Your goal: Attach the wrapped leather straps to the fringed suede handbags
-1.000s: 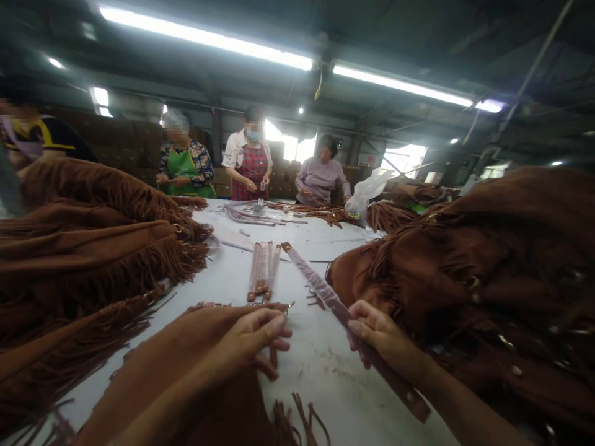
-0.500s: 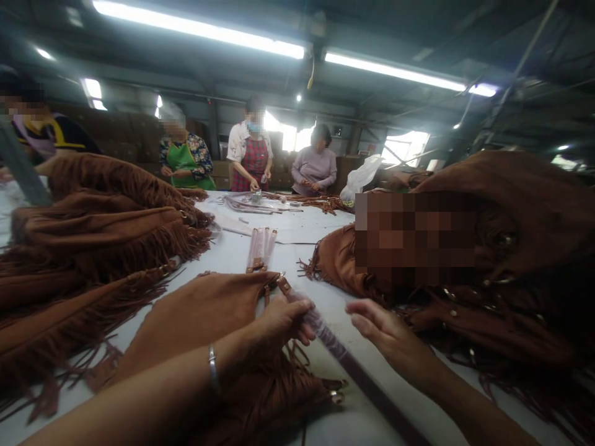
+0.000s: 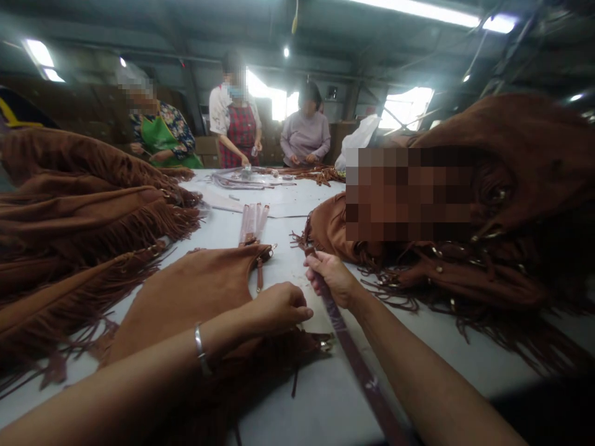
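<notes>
My right hand (image 3: 333,279) grips a brown strap (image 3: 346,344) in clear plastic wrap, near its upper end. The strap slants down toward the bottom edge, its far end out of view. Left of it, my left hand (image 3: 281,308) hangs over a brown fringed bag (image 3: 186,288), fingers curled inward and apart from the strap. What lies under those fingers is hidden. A metal clasp (image 3: 269,251) and a small hanging tab (image 3: 260,275) show at the bag's upper corner. Another metal clasp (image 3: 325,344) sits at its lower right.
More wrapped straps (image 3: 253,223) lie beyond the bag on the white table (image 3: 297,226). Fringed brown bags are piled at left (image 3: 83,204) and at right (image 3: 511,148). Several co-workers, one in a green apron (image 3: 162,136), stand across the table.
The strap has passed from my left hand to my right hand, which has moved left and up onto it. My left hand has let go of it. The view has shifted.
</notes>
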A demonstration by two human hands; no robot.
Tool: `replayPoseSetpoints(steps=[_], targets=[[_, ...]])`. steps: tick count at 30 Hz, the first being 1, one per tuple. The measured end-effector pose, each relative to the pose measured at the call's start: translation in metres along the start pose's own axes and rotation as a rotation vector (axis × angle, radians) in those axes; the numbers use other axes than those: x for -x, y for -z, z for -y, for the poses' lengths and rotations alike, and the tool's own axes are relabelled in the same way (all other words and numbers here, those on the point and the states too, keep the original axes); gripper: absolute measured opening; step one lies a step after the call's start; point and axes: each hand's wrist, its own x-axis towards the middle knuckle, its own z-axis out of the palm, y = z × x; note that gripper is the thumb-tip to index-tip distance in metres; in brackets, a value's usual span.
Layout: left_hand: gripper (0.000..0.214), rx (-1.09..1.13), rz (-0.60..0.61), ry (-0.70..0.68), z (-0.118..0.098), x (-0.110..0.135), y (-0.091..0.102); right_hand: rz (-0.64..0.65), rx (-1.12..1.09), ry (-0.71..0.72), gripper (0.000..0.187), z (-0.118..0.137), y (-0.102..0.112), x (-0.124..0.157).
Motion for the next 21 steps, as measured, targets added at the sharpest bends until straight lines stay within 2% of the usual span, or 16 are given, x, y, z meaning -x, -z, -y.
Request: replayPoseSetpoints(steps=[2,5,6,8,10,13,16,21], targets=[[0.010,-0.268,0.004,-0.049,-0.007,0.016,-0.008,0.012,-0.070,-0.092,0.022,-0.015,0.017,-0.001],[0.016,-0.820,0.063,-0.225,-0.018,0.032,-0.029,0.039,-0.139,-0.192,0.024,-0.034,0.036,-0.003],[0.020,-0.943,0.082,-0.256,-0.019,0.033,-0.037,0.051,-0.160,-0.208,0.023,-0.039,0.039,-0.003],[0.022,-1.028,0.111,-0.257,-0.012,0.031,-0.049,0.090,-0.202,-0.218,0.022,-0.042,0.042,-0.003],[0.018,-0.988,0.131,-0.247,0.003,0.023,-0.054,0.138,-0.241,-0.213,0.021,-0.041,0.042,-0.002],[0.008,-0.609,0.087,-0.184,0.022,0.008,-0.046,0.201,-0.280,-0.204,0.019,-0.036,0.039,0.004],[0.017,-0.212,0.061,-0.059,0.028,-0.005,-0.028,0.254,-0.289,-0.186,0.021,-0.031,0.038,0.011],[0.030,0.057,0.035,-0.036,0.033,-0.024,-0.005,0.280,-0.240,-0.103,0.026,-0.030,0.036,0.015]])
